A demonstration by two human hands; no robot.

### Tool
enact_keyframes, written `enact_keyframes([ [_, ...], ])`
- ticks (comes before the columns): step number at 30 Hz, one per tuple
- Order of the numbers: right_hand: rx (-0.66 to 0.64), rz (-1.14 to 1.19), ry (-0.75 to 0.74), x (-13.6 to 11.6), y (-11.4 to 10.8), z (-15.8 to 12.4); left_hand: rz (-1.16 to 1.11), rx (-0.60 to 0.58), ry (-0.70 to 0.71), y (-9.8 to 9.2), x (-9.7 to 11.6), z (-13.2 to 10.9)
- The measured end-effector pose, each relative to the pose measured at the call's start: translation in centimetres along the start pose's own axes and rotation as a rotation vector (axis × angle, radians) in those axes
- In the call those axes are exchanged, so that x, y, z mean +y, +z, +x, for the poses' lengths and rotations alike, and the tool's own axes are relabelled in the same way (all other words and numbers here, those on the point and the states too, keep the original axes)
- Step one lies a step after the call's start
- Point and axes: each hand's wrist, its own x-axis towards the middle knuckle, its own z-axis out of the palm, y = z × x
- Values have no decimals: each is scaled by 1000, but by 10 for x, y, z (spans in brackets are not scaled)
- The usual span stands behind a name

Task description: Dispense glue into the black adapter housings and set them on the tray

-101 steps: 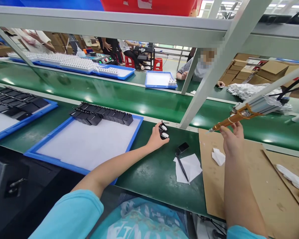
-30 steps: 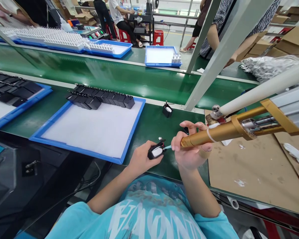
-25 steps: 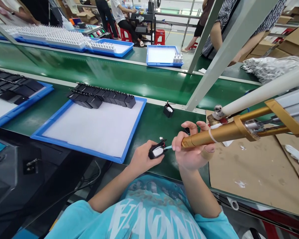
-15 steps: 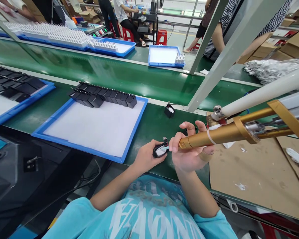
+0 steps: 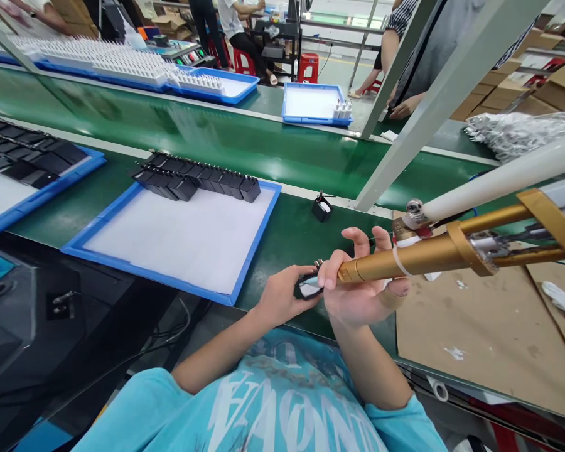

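My left hand (image 5: 282, 294) is closed around a small black plug adapter casing (image 5: 309, 287), gripping it by its sides. The casing is open on the side facing me, with white material inside and metal prongs at its far end. My right hand (image 5: 353, 282) holds the front of a gold-coloured dispensing gun (image 5: 381, 265), with thumb and index finger near the tip and other fingers raised. Its pale nozzle points into the casing; whether it touches the inside I cannot tell. Another black casing (image 5: 322, 208) stands on the green bench beyond my hands.
A blue tray (image 5: 169, 281) with black adapters (image 5: 202, 177) along its back edge lies to the left. Another blue tray (image 5: 87, 162) is farther left. Brown cardboard (image 5: 480, 333) covers the right side. A slanted metal post (image 5: 405, 135) rises ahead. Across the belt, a co-worker's hand (image 5: 405, 108) rests low.
The casing and my left hand have shifted slightly right, and the casing has turned a little under the nozzle. Across the belt, the co-worker on the right has moved, and a hand now shows.
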Motion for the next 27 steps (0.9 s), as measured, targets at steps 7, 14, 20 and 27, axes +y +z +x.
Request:
enact_keyframes([
  [7,75,27,-9,-2,-5,2,120,-114,-136,-7,-17,8],
  [14,142,15,-28,-9,-25,4,-161,-284,-250,-19,-27,25],
  [20,177,-53,-26,-13,-38,5,-394,-302,-181,-4,-29,39],
  [27,140,-53,-34,-14,-44,7,24,-117,65,-2,-31,34],
])
